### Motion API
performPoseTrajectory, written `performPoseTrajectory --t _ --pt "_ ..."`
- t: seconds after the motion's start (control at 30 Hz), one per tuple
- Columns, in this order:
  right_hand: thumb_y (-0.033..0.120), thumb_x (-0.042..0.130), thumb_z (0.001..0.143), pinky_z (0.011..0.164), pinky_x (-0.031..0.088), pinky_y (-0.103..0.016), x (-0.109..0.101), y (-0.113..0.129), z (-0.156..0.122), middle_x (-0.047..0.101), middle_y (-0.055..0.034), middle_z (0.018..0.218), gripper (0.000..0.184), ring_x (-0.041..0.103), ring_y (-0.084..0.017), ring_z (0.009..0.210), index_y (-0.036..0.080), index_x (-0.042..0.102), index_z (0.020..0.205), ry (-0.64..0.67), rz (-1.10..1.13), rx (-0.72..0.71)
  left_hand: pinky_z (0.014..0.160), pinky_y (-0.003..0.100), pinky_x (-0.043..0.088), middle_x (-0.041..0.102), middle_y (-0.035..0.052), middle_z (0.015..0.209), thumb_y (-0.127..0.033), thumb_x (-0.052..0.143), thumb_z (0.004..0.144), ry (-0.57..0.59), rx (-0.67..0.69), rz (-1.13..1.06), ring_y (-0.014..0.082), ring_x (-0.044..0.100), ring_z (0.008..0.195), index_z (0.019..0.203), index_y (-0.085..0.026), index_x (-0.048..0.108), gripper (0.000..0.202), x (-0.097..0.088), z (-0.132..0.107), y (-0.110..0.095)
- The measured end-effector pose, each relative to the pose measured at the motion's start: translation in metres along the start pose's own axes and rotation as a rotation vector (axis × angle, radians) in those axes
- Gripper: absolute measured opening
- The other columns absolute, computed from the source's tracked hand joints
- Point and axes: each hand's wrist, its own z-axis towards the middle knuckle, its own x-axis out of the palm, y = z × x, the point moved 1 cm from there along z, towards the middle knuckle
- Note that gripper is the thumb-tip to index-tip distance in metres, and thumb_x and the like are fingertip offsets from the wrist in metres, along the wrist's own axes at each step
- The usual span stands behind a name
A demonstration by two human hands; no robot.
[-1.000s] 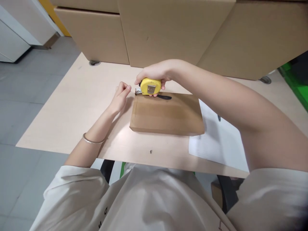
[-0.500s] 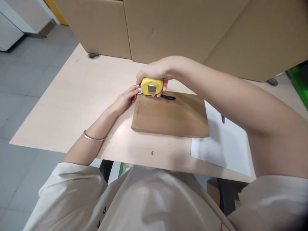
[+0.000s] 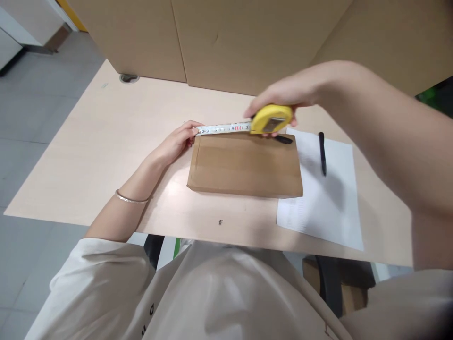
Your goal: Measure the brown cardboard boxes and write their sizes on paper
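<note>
Nearest: a pale shirt [image 3: 230, 293], its front close up against the near edge of a light wood table [image 3: 116, 132]. Below that edge, right of the shirt's middle, a black curved support [image 3: 331, 288], partly hidden.

On the table, just in from the near edge, a small dark mark [image 3: 220, 222]. Right of it a white sheet [image 3: 343, 231], its lower right corner near the same edge; faint print down its left side, too small to read. A black pen [image 3: 322, 153] lies on the sheet, pointing roughly near-to-far.

A flat brown carton [image 3: 244, 165] lies left of the pen, about midway along the table, long sides roughly in line with the near edge; its right end overlaps the sheet.

Left forearm comes in over the near edge, thin bracelet [image 3: 131, 198] above the wrist. Left hand [image 3: 179, 141] at the carton's far left corner, thumb and fingers pinched on the tip of a steel blade [image 3: 222, 128]. Blade runs along the carton's far edge; contact with it cannot be told. Right hand [image 3: 283, 97] wrapped over the yellow tape measure [image 3: 271, 119], black strap [image 3: 283, 139] hanging by the carton's far right corner. Hands well apart, blade between.

Farther: round cable hole [image 3: 129, 78] by the table's far left corner; tall cardboard [image 3: 247, 42] standing along the far edge.
</note>
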Motion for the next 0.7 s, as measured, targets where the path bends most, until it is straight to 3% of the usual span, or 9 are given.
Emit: performPoseTrajectory --t 0.17,0.27,0.37,0.53,0.7 --pt "0.027 0.041 0.125 0.051 0.034 -0.023 -0.016 -0.105 -0.024 0.081 -0.0110 0.088 0.047 0.067 -0.006 0.062 0.010 0.082 0.111 -0.095 0.179 0.142 0.088 0.040 0.061 0.072 0.0069 0.101 -0.048 0.081 0.086 0.020 -0.034 -0.034 0.0274 0.071 0.102 0.100 -0.024 0.076 0.028 0.003 -0.002 -0.006" --pt "0.020 0.040 0.122 0.053 0.032 -0.023 -0.008 -0.139 -0.026 0.082 -0.0114 0.088 0.052 0.068 -0.002 0.064 0.008 0.086 0.102 -0.066 0.261 0.121 0.087 0.040 0.061 0.072 0.0072 0.099 -0.050 0.082 0.086 0.001 -0.034 -0.045 0.0277 0.072 0.101 0.098 -0.024 0.075 0.030 0.004 -0.002 -0.007" --pt "0.018 0.038 0.121 0.053 0.031 -0.023 0.002 -0.148 -0.020 0.079 -0.0080 0.080 0.055 0.062 0.000 0.057 0.006 0.085 0.095 -0.029 0.304 0.130 0.086 0.039 0.061 0.071 0.0072 0.097 -0.055 0.084 0.085 0.002 -0.029 -0.052 0.0271 0.071 0.099 0.097 -0.025 0.074 0.034 0.004 -0.002 -0.008" --pt "0.027 0.046 0.120 0.049 0.026 -0.022 0.004 -0.141 -0.010 0.078 -0.0080 0.078 0.050 0.059 -0.001 0.054 0.004 0.082 0.096 -0.058 0.341 0.148 0.087 0.041 0.060 0.068 0.0069 0.094 -0.057 0.080 0.089 -0.008 -0.023 -0.022 0.0277 0.070 0.099 0.097 -0.025 0.071 0.034 0.005 -0.003 -0.010" --pt "0.029 0.049 0.120 0.047 0.025 -0.022 0.003 -0.133 -0.013 0.078 -0.0084 0.076 0.049 0.061 -0.003 0.054 0.008 0.080 0.088 -0.044 0.316 0.167 0.084 0.038 0.051 0.061 0.0044 0.091 -0.055 0.080 0.082 0.006 -0.087 -0.035 0.0233 0.061 0.088 0.101 -0.024 0.069 0.037 0.005 -0.004 -0.012"
